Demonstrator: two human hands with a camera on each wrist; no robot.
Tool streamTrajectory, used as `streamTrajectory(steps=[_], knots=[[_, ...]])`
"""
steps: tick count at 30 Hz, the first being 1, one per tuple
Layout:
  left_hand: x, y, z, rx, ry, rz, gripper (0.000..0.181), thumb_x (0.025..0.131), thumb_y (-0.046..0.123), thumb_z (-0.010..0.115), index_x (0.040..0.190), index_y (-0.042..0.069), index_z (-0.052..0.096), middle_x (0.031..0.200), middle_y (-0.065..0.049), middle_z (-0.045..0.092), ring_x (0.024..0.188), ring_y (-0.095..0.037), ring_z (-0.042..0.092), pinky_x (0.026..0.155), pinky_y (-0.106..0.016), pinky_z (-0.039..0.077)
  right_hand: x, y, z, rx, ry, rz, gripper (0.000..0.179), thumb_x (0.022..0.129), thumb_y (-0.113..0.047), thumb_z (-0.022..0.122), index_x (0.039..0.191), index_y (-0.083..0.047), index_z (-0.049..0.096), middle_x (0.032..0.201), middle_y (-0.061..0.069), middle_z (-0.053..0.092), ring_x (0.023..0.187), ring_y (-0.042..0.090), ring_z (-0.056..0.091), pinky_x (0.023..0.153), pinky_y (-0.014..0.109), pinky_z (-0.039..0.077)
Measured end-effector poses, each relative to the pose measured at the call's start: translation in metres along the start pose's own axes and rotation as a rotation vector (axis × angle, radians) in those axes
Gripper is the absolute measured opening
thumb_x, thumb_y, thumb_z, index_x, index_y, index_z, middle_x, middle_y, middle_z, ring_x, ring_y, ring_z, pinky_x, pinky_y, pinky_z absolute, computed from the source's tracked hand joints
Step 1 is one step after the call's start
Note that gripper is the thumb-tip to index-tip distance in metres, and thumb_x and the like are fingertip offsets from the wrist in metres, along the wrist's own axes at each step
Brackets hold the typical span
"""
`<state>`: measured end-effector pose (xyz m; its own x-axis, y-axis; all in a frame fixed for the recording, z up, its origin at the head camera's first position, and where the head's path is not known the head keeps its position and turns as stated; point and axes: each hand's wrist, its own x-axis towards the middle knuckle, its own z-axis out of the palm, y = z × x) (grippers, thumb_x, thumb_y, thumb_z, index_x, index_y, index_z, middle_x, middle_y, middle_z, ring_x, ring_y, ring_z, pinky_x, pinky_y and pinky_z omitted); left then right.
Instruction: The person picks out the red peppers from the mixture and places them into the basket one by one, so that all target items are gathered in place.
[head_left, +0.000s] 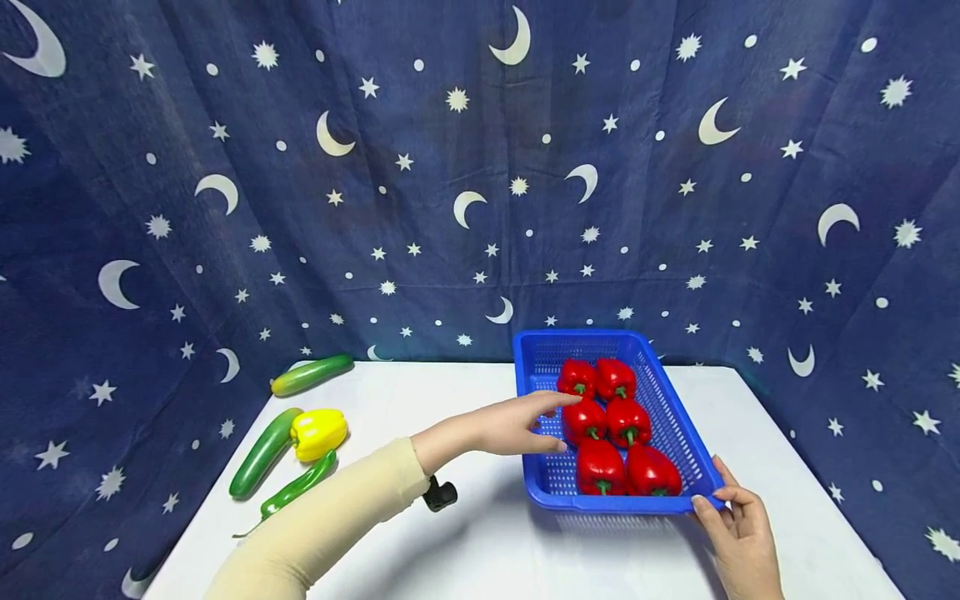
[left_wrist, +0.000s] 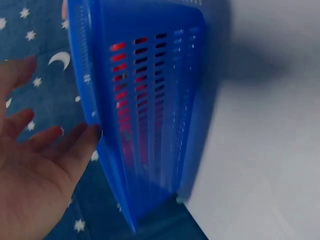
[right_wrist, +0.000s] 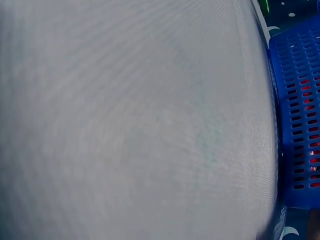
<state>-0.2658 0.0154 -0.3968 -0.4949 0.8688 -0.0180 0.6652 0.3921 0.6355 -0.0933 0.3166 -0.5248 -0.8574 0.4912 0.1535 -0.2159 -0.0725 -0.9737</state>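
Observation:
A blue plastic basket (head_left: 534,479) with slotted walls stands at the right of the white table, and several red bell peppers (head_left: 600,467) sit inside it in pairs. My right hand (head_left: 742,537) pinches the basket's near right corner, thumb on the rim. Over the basket's left side reaches my left hand (head_left: 517,423), its fingers extended toward the peppers and nothing between them. The left wrist view has that hand (left_wrist: 37,172) with fingers apart beside the basket's rim (left_wrist: 90,95). In the right wrist view the basket's slotted wall (right_wrist: 295,115) shows at the right edge; the hand is mostly out of sight.
On the table's left lie a yellow bell pepper (head_left: 321,432), a long green pepper (head_left: 300,483), a cucumber (head_left: 262,458) and another green vegetable with a yellowish end (head_left: 313,375). A dark blue curtain (head_left: 420,208) with moons and stars hangs behind the white table (head_left: 450,550).

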Motion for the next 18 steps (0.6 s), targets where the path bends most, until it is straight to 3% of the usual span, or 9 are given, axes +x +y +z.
streamTrajectory(steps=[3, 7, 13, 18], knots=[[-0.024, -0.008, -0.008, 0.041, 0.089, 0.001, 0.072, 0.1, 0.037, 0.067, 0.162, 0.024, 0.033, 0.163, -0.001, 0.033, 0.144, -0.016, 0.039, 0.113, -0.036, 0.041, 0.001, 0.0, 0.0, -0.003, 0.0, -0.002, 0.028, 0.099, 0.0, 0.063, 0.118, -0.002, 0.043, 0.165, 0.01, 0.029, 0.121, 0.006, 0.052, 0.089, 0.018, 0.053], [-0.06, -0.025, -0.017, 0.16, 0.203, -0.038, 0.073, 0.1, 0.036, 0.066, 0.162, 0.027, 0.03, 0.167, -0.002, 0.026, 0.152, -0.018, 0.027, 0.119, -0.043, 0.031, 0.002, 0.0, -0.001, -0.011, -0.027, -0.019, 0.027, 0.1, 0.0, 0.062, 0.119, -0.003, 0.043, 0.166, 0.009, 0.028, 0.12, 0.004, 0.052, 0.087, 0.017, 0.053], [-0.114, -0.054, -0.027, 0.358, 0.325, -0.174, 0.073, 0.099, 0.037, 0.067, 0.162, 0.026, 0.032, 0.168, -0.006, 0.023, 0.149, -0.028, 0.032, 0.116, -0.051, 0.035, 0.001, 0.0, -0.003, 0.024, -0.052, -0.045, 0.027, 0.1, 0.003, 0.061, 0.119, -0.004, 0.044, 0.165, 0.005, 0.03, 0.12, 0.002, 0.053, 0.088, 0.017, 0.053], [-0.147, -0.078, -0.036, 0.54, 0.408, -0.218, 0.075, 0.097, 0.038, 0.07, 0.16, 0.018, 0.036, 0.165, -0.017, 0.028, 0.145, -0.04, 0.037, 0.115, -0.059, 0.033, 0.001, 0.0, -0.004, 0.041, -0.059, -0.058, 0.027, 0.099, 0.007, 0.06, 0.119, -0.002, 0.043, 0.165, 0.006, 0.031, 0.121, 0.002, 0.054, 0.088, 0.017, 0.053]])
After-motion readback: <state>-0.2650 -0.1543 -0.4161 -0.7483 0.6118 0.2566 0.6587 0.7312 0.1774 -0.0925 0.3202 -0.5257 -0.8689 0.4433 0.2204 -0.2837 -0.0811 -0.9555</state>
